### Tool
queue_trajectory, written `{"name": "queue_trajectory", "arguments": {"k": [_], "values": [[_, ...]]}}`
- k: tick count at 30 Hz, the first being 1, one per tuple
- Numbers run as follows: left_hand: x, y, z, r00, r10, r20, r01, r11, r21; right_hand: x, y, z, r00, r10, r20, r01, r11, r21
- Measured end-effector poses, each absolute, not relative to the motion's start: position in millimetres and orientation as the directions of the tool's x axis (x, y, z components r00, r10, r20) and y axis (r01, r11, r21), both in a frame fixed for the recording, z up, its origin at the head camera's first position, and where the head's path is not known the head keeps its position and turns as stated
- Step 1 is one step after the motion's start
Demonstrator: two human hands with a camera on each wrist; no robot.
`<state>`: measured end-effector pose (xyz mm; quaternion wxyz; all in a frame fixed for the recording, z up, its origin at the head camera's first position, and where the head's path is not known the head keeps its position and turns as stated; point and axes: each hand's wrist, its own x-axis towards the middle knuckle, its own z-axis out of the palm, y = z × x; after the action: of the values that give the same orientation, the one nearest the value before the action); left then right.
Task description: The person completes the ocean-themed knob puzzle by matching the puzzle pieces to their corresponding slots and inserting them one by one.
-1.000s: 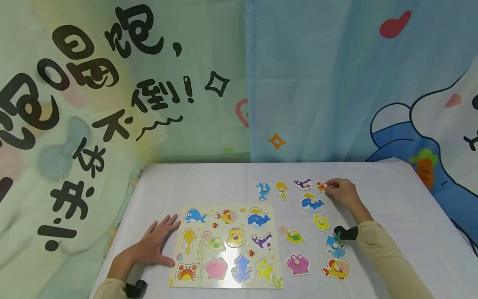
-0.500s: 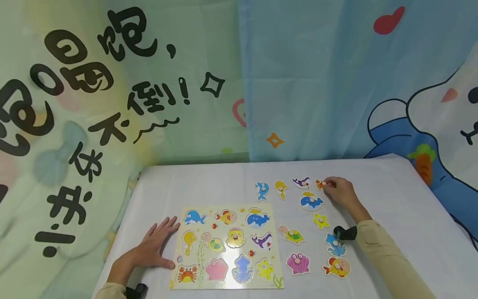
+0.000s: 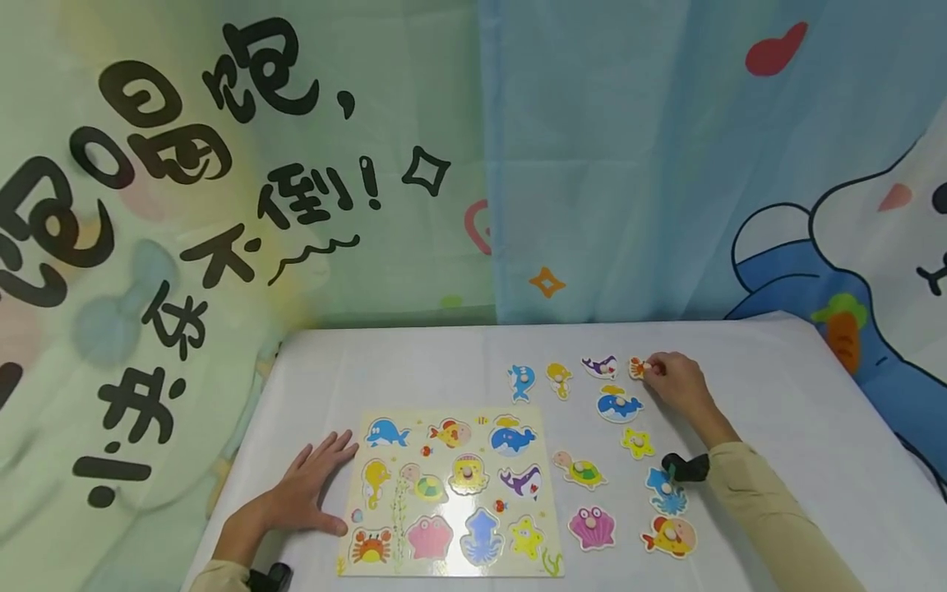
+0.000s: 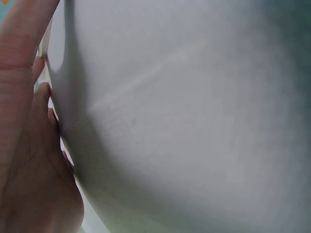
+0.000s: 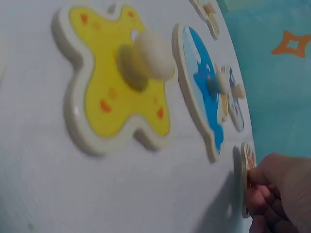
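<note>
One puzzle board (image 3: pixel 477 442) carries eleven large sea-creature shapes (image 3: pixel 430 538). Off it are ten pieces (image 3: pixel 626 411): one dolphin (image 3: pixel 521 380), one seahorse (image 3: pixel 559 381), two whales (image 3: pixel 600 367), one crab (image 3: pixel 637 368), one starfish (image 3: pixel 638 444), one turtle (image 3: pixel 583 473), one squid (image 3: pixel 668 498), one shell (image 3: pixel 592 530), one fish (image 3: pixel 670 538). Two hands (image 3: pixel 302 485) show.

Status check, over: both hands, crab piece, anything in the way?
Right hand pinches crab piece. Left hand at left edge of board. Blue whale piece lies between crab piece and board.

The right grip (image 3: pixel 679 382) pinches the crab piece (image 3: pixel 636 368) while the left grip (image 3: pixel 307 487) lies beside a puzzle board (image 3: pixel 484 442)
</note>
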<state>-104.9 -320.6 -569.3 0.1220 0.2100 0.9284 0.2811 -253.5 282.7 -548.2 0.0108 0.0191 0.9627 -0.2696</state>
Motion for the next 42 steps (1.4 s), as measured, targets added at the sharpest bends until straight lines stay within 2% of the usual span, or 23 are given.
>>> {"name": "queue_trajectory", "arguments": {"k": [7, 17, 22, 25, 29, 33, 37, 42], "values": [[-107, -321, -571, -0.900, 0.415, -0.131, 0.267, 0.764, 0.588, -240, 244, -519, -1.000, 0.002, 0.022, -0.010, 0.862, -0.507], [-107, -326, -581, -0.902, 0.405, -0.151, 0.252, 0.778, 0.576, -192, 160, -500, -0.968, -0.201, 0.147, -0.248, 0.827, -0.504], [-107, -330, -584, -0.901, 0.408, -0.150, 0.258, 0.781, 0.569, -156, 100, -493, -0.950, -0.298, 0.095, -0.300, 0.788, -0.537], [-107, -329, -584, -0.899, 0.412, -0.148, 0.261, 0.776, 0.574, -139, 69, -492, -0.909, -0.397, 0.127, -0.401, 0.748, -0.529], [-106, -328, -584, -0.896, 0.416, -0.153, 0.261, 0.773, 0.578, -120, 33, -494, -0.818, -0.546, 0.183, -0.554, 0.661, -0.506], [-105, -328, -584, -0.896, 0.416, -0.155, 0.260, 0.775, 0.576, -103, -1, -497, -0.764, -0.626, 0.154, -0.609, 0.621, -0.494], [-105, -326, -580, -0.896, 0.417, -0.152, 0.265, 0.777, 0.571, -90, -30, -504, -0.722, -0.675, 0.153, -0.664, 0.613, -0.428], [-104, -323, -575, -0.889, 0.445, -0.110, 0.310, 0.760, 0.571, -77, -54, -514, -0.689, -0.714, 0.126, -0.695, 0.602, -0.393]]}}
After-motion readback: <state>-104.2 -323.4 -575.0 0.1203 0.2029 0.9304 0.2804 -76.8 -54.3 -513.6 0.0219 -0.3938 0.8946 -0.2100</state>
